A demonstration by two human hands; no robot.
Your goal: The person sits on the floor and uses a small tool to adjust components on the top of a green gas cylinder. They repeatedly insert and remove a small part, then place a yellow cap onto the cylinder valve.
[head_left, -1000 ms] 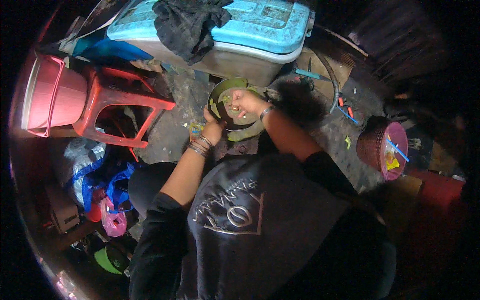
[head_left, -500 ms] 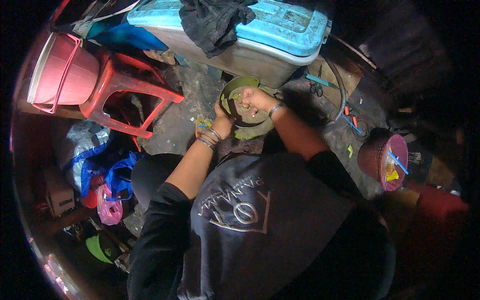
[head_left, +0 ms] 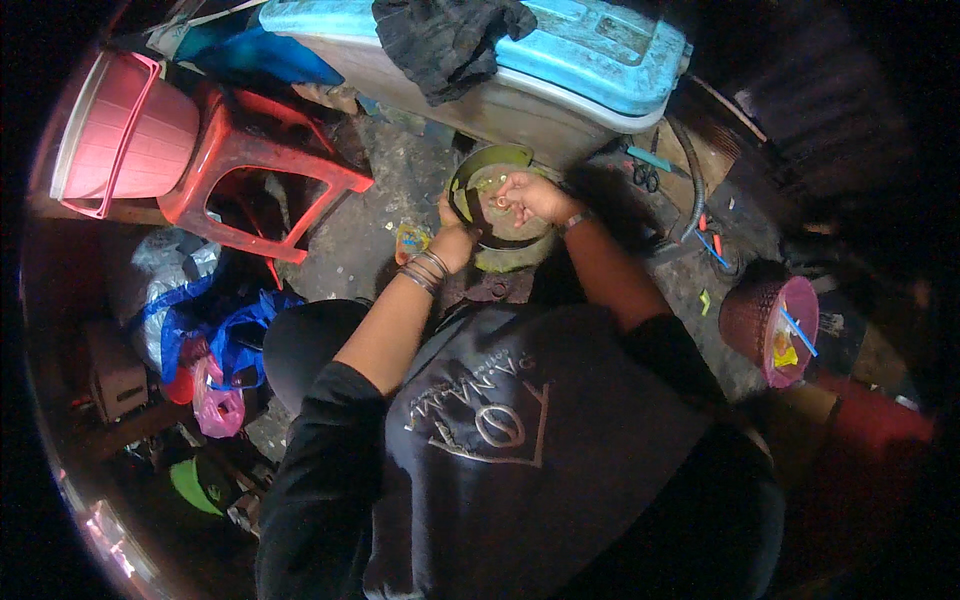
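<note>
A round, shallow dish with a green inner wall [head_left: 500,156] sits on the floor before me, its middle pale and wet-looking with small light bits. My left hand [head_left: 453,243], bangles at the wrist, grips its near left rim. Over the middle of the dish, my right hand [head_left: 535,198] has its fingers bent and pressed together; what they pinch is too small to make out. A dark strip beside the fingers, inside the dish, could be shadow or an object. Green matter [head_left: 505,260] shows at the dish's near edge.
Beyond the dish stands a storage box with a blue lid [head_left: 600,45], a black cloth [head_left: 450,45] draped over it. A red stool [head_left: 250,150] and pink bucket [head_left: 130,130] are at left. Scissors [head_left: 646,178] and a pink basket [head_left: 790,345] lie to the right.
The whole view has shifted slightly, with the dish and both hands a little further right in it. My right fingers have moved slightly over the dish; my left hand keeps its grip.
</note>
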